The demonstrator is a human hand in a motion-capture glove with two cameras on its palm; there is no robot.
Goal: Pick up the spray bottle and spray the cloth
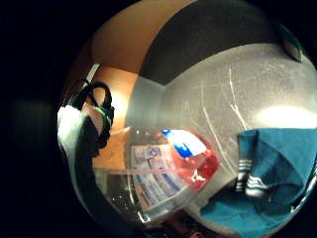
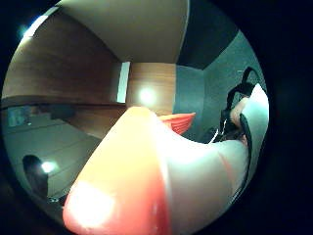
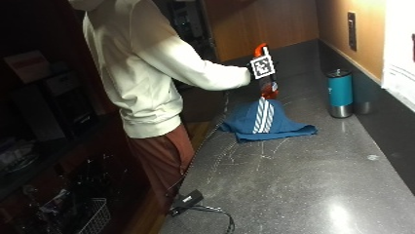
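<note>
Countertop first: I see a long, dark grey speckled stone counter [image 3: 305,175] running along a wood-panelled wall, its surface scratched and glossy under the lights. A person in a cream hooded sweatshirt [image 3: 139,63] and rust-coloured trousers stands at its edge, arm stretched out over it. On the counter lies a crumpled teal-blue cloth with white stripes [image 3: 264,122], bunched into a low peak. Beside it, nearer the wall, stands a teal and steel insulated tumbler [image 3: 339,92], well apart from the cloth. A small black box with a trailing cable [image 3: 187,200] sits at the counter's near edge.

The gloved right hand [image 3: 258,73] is raised just above the cloth's peak, and I can see its fingers curled round the clear plastic spray bottle with orange-red head and printed label [image 1: 163,173], which is off the counter. In the little-finger-side palm view the bottle sits close against the palm, with the cloth below it. The thumb-side palm view is largely filled by the orange-red head.
</note>
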